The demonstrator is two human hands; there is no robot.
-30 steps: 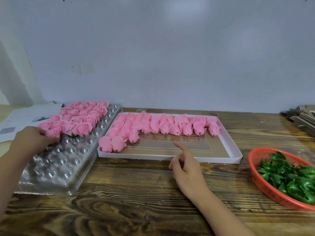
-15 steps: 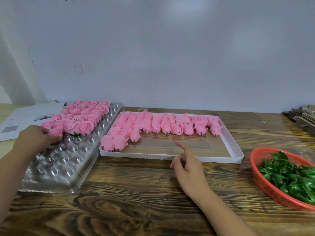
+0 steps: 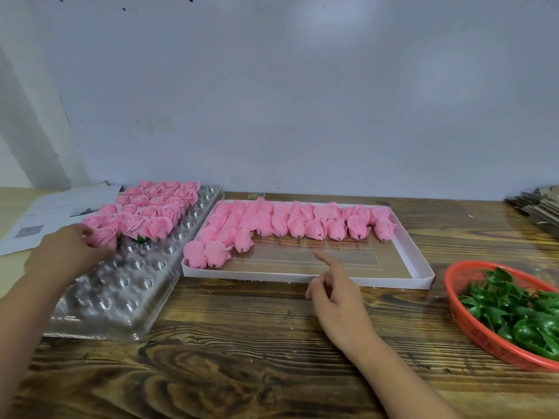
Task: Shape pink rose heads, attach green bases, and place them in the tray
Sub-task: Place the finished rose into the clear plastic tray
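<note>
Left hand (image 3: pixel 68 252) over the clear plastic dimpled tray (image 3: pixel 121 285), grip closed around a finished pink rose head (image 3: pixel 102 237) at the near end of the filled rows, bloom facing up, green base down toward a cup. Right hand (image 3: pixel 338 294) above the near rim of the shallow white cardboard box (image 3: pixel 420 261), grip released and holding nothing: forefinger out straight toward the far side, other fingers loosely bent.

Clear tray lying with its long axis from the near left corner away toward the wall, far half filled with opened pink roses (image 3: pixel 157 207), near cups bare. White box just right of it, long axis running left to right across the dark wooden desk (image 3: pixel 257 358). Inside, unshaped pink buds (image 3: pixel 314 228) in rows along the far and left sides, lying down, dark stub ends pointing toward the near edge, tips toward the wall.

Red woven plastic basket (image 3: pixel 472 328) at the right, partly cut off by the frame, holding glossy green leaf bases (image 3: pixel 520 313). Printed paper sheets (image 3: pixel 45 216) at the far left, beside the tray. Stack of flat cardboard pieces (image 3: pixel 538 204) at the far right.
</note>
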